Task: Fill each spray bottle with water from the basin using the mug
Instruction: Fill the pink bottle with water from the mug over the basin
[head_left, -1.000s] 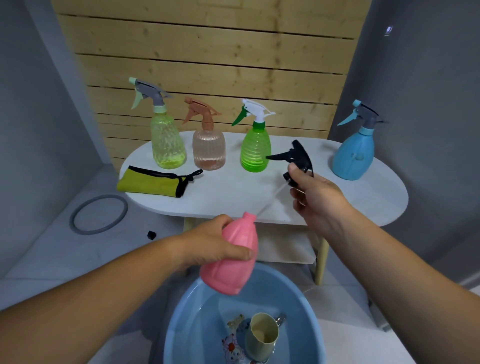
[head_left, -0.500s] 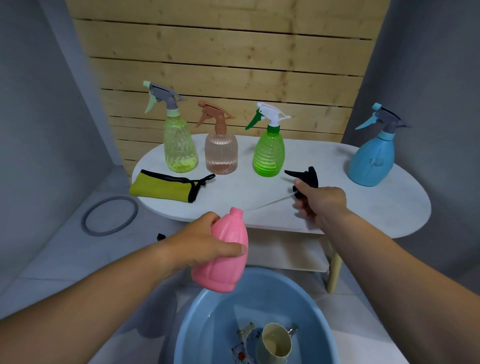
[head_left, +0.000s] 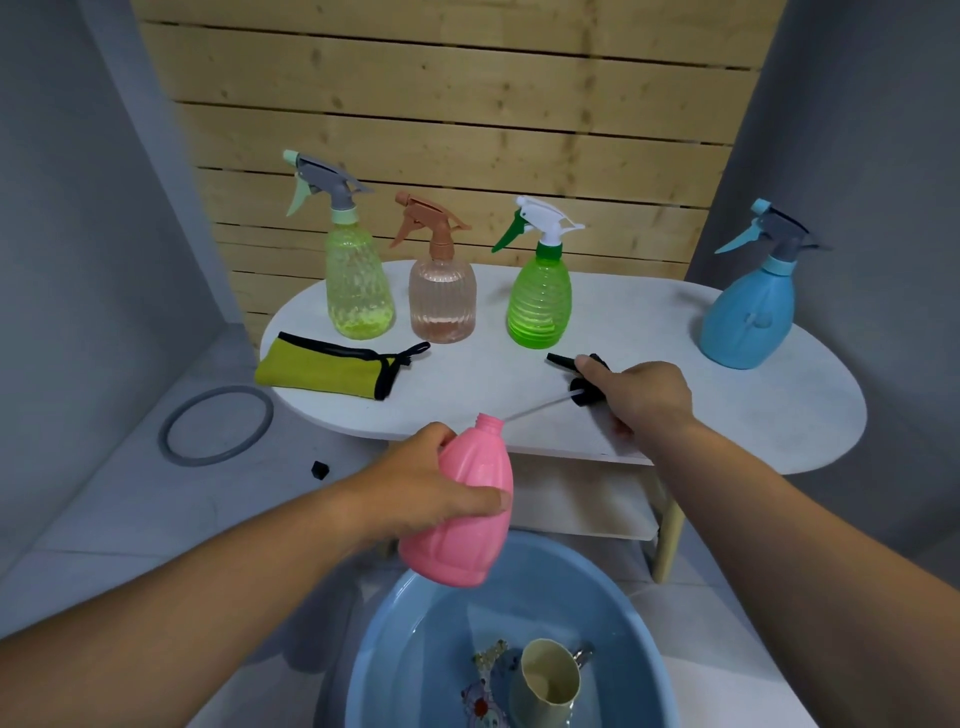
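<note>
Left hand (head_left: 431, 493): fingers and thumb wrapped round the belly of the pink bottle (head_left: 462, 525), which is held uncapped and tilted, neck up and away, above the far rim of the basin (head_left: 415, 649), likely so spills fall back in. Right hand (head_left: 644, 400): closed round the black spray head (head_left: 584, 379), low over the front of the table (head_left: 727, 415); whether it rests on the top I cannot tell. Dip tube (head_left: 535, 410): thin, pale, running from the head towards the pink bottle's mouth, its tip at or just outside the neck. Mug (head_left: 548, 686): lying in the basin's water, mouth towards us, directly below the hands and within easy reach. Table, back row: yellow-green bottle (head_left: 358, 291), peach bottle (head_left: 442, 301), green bottle (head_left: 540, 301), all capped and close together; blue bottle (head_left: 748, 317) well apart at the right end. Pouch (head_left: 322, 369): flat by the left front edge. Bare tabletop lies between green and blue bottles, room enough, I judge, to set the head down. Floor, left: grey ring (head_left: 215, 426), small black cap (head_left: 320, 469).
</note>
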